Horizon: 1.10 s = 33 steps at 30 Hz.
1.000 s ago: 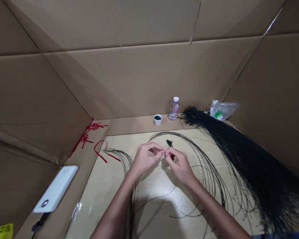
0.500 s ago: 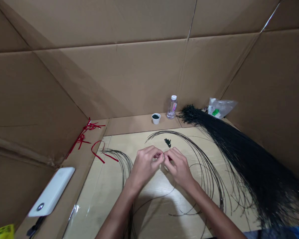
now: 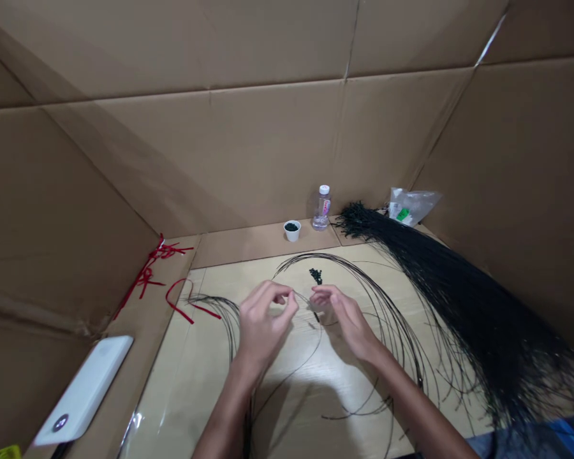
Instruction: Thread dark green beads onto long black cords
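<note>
A thin black strand point(image 3: 318, 344) is drawn up toward the left hand point(image 3: 266, 328), which is held with the right hand point(image 3: 345, 317) just below a small pile of dark beads point(image 3: 316, 276). The left fingers point(image 3: 277, 292) are curled, their tips close to the thumb, and the strand seems to reach them, but whether it is pinched cannot be told. The right fingers point(image 3: 328, 296) are loosely curved and slightly parted; whether anything small is held by them cannot be told. The hands are kept apart, close to the pile, which appears to be left within easy reach. Further strands are laid in loose arcs around the pile on the table point(image 3: 196, 408), apparently so that they are kept from tangling. A long bundle of black strands point(image 3: 459, 312) is spread to the pile's right, seemingly kept aside. Beyond the pile, a white cup point(image 3: 291, 231) and a water bottle point(image 3: 322, 208) are set back, with a plastic bag point(image 3: 409, 206) further right. Red ribbons point(image 3: 153, 274) lie to the pile's left, and a white power bank point(image 3: 83, 389) is placed further left.
</note>
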Motion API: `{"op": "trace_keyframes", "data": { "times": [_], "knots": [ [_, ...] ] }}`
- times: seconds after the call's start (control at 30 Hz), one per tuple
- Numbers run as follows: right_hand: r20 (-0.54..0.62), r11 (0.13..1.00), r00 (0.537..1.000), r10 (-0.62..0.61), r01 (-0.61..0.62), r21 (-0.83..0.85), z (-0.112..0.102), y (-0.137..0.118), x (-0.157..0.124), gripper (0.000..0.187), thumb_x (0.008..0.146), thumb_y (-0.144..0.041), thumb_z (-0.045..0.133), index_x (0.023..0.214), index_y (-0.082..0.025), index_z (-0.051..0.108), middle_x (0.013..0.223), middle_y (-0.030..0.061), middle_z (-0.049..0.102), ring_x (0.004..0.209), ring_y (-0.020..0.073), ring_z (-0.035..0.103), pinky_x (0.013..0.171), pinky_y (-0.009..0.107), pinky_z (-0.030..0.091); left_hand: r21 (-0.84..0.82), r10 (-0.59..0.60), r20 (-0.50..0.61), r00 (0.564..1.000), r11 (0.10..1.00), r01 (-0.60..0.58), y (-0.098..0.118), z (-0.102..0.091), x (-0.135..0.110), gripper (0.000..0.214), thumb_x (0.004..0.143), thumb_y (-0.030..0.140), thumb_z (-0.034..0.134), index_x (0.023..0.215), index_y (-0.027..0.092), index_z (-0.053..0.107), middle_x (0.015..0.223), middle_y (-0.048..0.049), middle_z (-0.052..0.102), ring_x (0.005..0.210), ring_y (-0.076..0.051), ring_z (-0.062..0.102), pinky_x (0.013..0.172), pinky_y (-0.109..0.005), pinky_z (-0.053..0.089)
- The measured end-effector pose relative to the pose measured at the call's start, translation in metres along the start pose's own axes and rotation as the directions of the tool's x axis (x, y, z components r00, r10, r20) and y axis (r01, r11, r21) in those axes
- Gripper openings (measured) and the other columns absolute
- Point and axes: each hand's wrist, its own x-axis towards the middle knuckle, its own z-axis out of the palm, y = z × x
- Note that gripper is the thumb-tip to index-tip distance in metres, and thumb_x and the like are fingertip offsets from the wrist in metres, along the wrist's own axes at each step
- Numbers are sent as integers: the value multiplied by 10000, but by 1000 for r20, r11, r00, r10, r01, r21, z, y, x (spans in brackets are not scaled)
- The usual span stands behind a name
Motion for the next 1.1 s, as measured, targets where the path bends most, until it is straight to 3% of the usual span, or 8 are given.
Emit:
{"op": "trace_keyframes", "data": {
  "times": [0.1,0.27,0.4,0.5,0.57,0.63,0.9,1.1],
  "knots": [
    [113,995,989,95,-95,-3,-6,4,-14,489,1166,-511,317,1320,-233,689,1253,104,722,1258,258,646,1143,451,425,67,-16,-100,995,997,23,-3,-16,7,111,920,103,696,867,200,697,751,14,659,703,-146,627,702,-264,476],
    [236,995,967,96,-94,-19,10,-13,-25,318,1104,-484,560,1194,-238,740,1202,85,728,1160,248,673,1037,385,484,91,-52,-132,990,994,64,-7,-23,10,100,911,144,704,835,209,697,733,18,647,691,-153,621,699,-272,472],
    [178,996,982,57,-68,60,25,-22,-20,449,1156,-434,437,907,-205,732,959,54,739,972,211,689,927,334,476,-134,-290,-97,952,952,276,-8,-14,0,163,929,267,727,1082,214,741,966,-46,720,824,-185,671,784,-306,541],
    [134,995,989,55,-66,74,25,-22,-18,466,1158,-423,427,843,-199,688,882,39,707,896,199,667,866,315,459,-393,-482,177,858,765,510,-6,-5,-15,391,928,383,749,1281,216,715,1113,-95,715,923,-216,698,804,-331,584],
    [133,998,990,43,-48,34,24,-23,-18,458,1153,-410,444,800,-201,647,840,25,671,851,191,637,819,302,439,-427,-461,422,781,658,620,-3,2,-26,322,890,410,802,1136,204,772,1028,-92,721,908,-230,699,818,-345,588],
    [139,1000,990,29,-29,0,23,-24,-20,461,1150,-398,451,763,-204,608,796,13,637,814,185,609,786,293,420,-433,-436,523,732,604,669,-1,9,-33,242,847,406,852,971,206,793,948,-80,719,875,-235,691,828,-357,583],
    [122,996,988,90,-91,-2,21,-35,-31,445,1139,-410,472,770,-204,611,779,2,616,792,175,606,777,278,415,-420,-495,582,645,496,760,6,6,-25,288,778,431,910,778,167,796,784,-84,769,765,-218,691,776,-327,562],
    [180,981,971,161,-177,77,13,-47,-46,430,1139,-485,458,915,-197,686,757,-7,605,756,170,597,758,278,415,-495,-639,423,643,431,754,-1,-6,-17,310,738,483,926,763,200,805,713,-46,710,672,-185,636,641,-292,516]
  ]
}}
